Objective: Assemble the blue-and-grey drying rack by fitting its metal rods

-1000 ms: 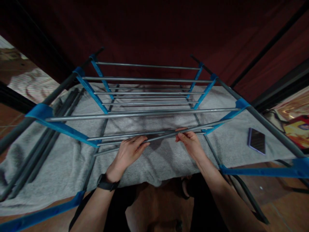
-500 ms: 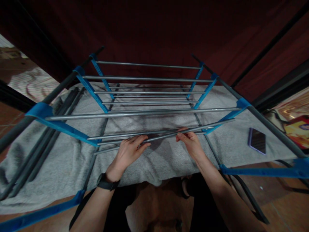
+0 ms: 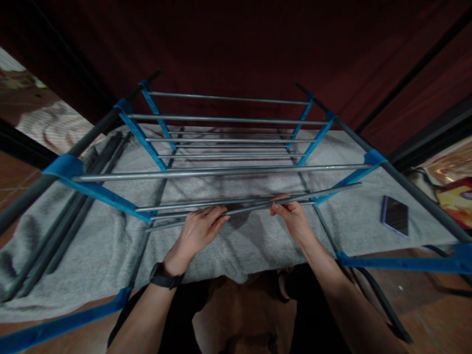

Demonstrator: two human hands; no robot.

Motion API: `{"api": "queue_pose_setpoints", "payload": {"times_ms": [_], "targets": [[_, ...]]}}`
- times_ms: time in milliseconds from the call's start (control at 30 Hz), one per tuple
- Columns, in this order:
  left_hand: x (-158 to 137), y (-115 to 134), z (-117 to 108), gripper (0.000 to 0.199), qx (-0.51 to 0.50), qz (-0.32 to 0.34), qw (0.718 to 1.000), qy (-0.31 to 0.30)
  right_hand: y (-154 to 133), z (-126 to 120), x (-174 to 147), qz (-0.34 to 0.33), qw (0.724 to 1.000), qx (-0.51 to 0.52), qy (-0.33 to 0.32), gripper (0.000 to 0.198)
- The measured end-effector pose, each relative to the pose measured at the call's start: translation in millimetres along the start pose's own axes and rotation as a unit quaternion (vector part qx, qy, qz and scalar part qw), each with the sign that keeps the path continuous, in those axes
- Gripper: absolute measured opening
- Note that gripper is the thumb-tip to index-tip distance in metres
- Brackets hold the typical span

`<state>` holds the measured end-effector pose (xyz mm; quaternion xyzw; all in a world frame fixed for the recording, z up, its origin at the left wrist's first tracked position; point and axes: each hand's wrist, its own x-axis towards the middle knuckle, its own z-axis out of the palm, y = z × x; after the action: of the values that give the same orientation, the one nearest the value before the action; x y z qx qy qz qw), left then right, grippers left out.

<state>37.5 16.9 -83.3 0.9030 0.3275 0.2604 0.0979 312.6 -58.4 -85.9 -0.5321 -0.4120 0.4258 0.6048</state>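
A loose grey metal tube (image 3: 252,208) lies slantwise in both hands, its right end higher than its left. My left hand (image 3: 201,230), with a dark watch at the wrist, is closed around it left of centre. My right hand (image 3: 291,217) pinches the same tube between thumb and fingers. Close behind it run the lower crossbars of a rack (image 3: 221,172), which has grey tubes joined by blue plastic side brackets. One blue bracket (image 3: 106,196) is on the left and another blue bracket (image 3: 344,182) on the right. The tube's right end passes in front of the right bracket.
The rack rests on a grey blanket (image 3: 332,231). Several thicker dark tubes (image 3: 73,221) lie at the left. A phone (image 3: 395,215) is on the blanket at the right. Dark red cloth (image 3: 228,44) hangs behind, and a red and yellow package (image 3: 457,199) sits at the far right.
The tube's left end has risen slightly towards the lower crossbars, so the tube lies a little flatter. Both hands keep their hold. The whole view has shifted slightly.
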Motion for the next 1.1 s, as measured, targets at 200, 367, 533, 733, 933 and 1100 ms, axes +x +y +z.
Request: {"api": "queue_pose_setpoints", "payload": {"times_ms": [200,367,533,733,933,1100], "targets": [[-1,-1,1,0.025,0.002,0.003,1.0,0.006,0,0,0,-0.008,1.0,0.002,0.003,0.023],[-2,-1,1,0.028,0.006,-0.004,1.0,0.03,-2,0,1,-0.014,1.0,0.0,0.014,0.022],[-2,-1,-2,0.025,0.031,0.008,0.999,0.036,-4,1,0,-0.003,0.999,0.04,0.01,0.022],[-2,-2,-5,0.026,0.08,0.002,0.996,0.031,-9,0,-1,0.024,0.996,0.082,0.023,0.025],[-4,-7,-6,0.025,0.102,0.004,0.994,0.044,-10,-3,1,0.018,0.994,0.096,0.051,0.022],[-6,-8,-15,0.022,0.124,-0.006,0.99,0.061,-12,-4,1,0.0,0.996,0.086,0.031,0.019]]}}
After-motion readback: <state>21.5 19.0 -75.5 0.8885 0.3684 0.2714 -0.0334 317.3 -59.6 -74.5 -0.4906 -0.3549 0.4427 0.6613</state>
